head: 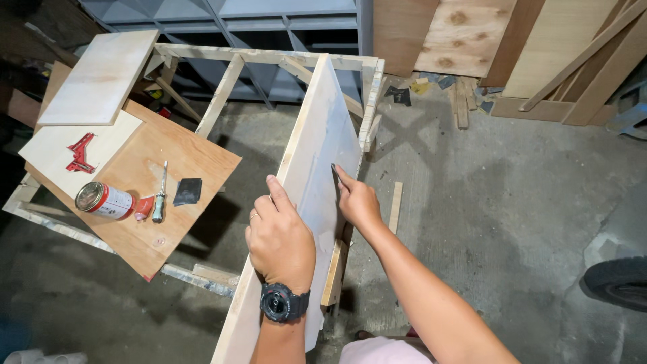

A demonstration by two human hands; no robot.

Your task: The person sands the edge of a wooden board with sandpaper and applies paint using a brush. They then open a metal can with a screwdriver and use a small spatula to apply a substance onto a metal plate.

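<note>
A long pale plywood board (322, 135) stands tilted on its edge against a wooden frame (263, 55). My left hand (280, 236), with a black watch on the wrist and a ring on one finger, grips the board's upper edge. My right hand (356, 199) presses a small dark piece of sandpaper (335, 174) against the board's whitish face.
A brown plywood sheet (195, 158) on the frame holds a tin can (102, 200), a screwdriver (160, 195), a dark sandpaper scrap (187, 191) and a red corner clamp (81, 154) on a pale panel. Boards lean at the back right. A tyre (620, 282) sits at the right edge.
</note>
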